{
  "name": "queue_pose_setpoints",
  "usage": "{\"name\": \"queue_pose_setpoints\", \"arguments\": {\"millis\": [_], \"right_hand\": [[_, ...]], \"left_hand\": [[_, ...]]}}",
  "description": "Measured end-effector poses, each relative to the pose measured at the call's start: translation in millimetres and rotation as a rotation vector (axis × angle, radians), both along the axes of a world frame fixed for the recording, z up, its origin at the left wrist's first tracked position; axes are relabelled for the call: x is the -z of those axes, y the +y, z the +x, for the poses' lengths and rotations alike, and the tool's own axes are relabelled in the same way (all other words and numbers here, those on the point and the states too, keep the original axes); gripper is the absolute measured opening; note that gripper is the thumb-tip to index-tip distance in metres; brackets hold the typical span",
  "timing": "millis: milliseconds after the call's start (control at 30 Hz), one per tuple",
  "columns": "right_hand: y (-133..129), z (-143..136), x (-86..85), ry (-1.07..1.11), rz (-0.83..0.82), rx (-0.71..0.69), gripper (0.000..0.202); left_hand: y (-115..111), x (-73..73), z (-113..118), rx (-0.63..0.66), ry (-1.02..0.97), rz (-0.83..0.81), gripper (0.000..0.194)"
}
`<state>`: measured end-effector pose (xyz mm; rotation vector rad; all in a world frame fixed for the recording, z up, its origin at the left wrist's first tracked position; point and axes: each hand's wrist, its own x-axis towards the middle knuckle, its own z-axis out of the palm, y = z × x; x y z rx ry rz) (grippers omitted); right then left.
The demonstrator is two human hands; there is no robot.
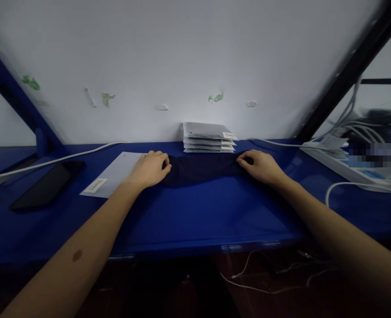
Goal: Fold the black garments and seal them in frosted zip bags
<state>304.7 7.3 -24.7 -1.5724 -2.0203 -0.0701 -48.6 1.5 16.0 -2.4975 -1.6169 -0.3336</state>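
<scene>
Dark navy folded cloth (202, 170): it lies flat on the blue table top (195, 212), stretched in a low band between your two hands, just in front of the stack of grey packets.
Left hand (150, 168): your fingers are curled and closed on the left end of the dark cloth, knuckles up, thumb tucked toward the fabric; the heel of the hand rests partly over the flat grey mailer bag.
Right hand (260, 165): your fingers are bent and pinch the right end of the cloth, the hand resting on the table top.
Flat grey mailer bag with a white label (111, 179): it lies on the table to the left of the cloth, one corner under your left hand.
Stack of grey sealed packets (208, 138): it stands against the white wall (182, 57), just behind the cloth, each packet with a small label at its right edge.
Black flat tablet-like slab (48, 185): it lies on the table well to the left, apart from the mailer bag.
White cable (56, 159): it runs across the table from the left edge toward the wall, behind the slab.
White power strip (347, 170): it sits at the far right with white cables around it; part of it is blurred.
</scene>
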Motion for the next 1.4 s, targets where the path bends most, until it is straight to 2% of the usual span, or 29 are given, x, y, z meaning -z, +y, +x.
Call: {"name": "queue_pose_setpoints", "arguments": {"millis": [200,467,1100,1400], "right_hand": [[-2,-2,-1.9,0.065,-0.059,0.010,0.023],[-4,-3,-3.2,0.069,-0.058,0.013,0.024],[-5,-4,-6.2,0.086,-0.085,0.022,0.023],[1,5,-0.7,0.069,0.136,0.084,0.025]], "left_hand": [[5,4.8,-2,0.007,-0.034,0.016,0.023],[14,12.0,-7,0.043,-0.107,0.003,0.024],[11,9.1,-5,0.018,-0.101,0.011,0.023],[2,0.8,-3,-0.112,0.035,0.073,0.029]]}}
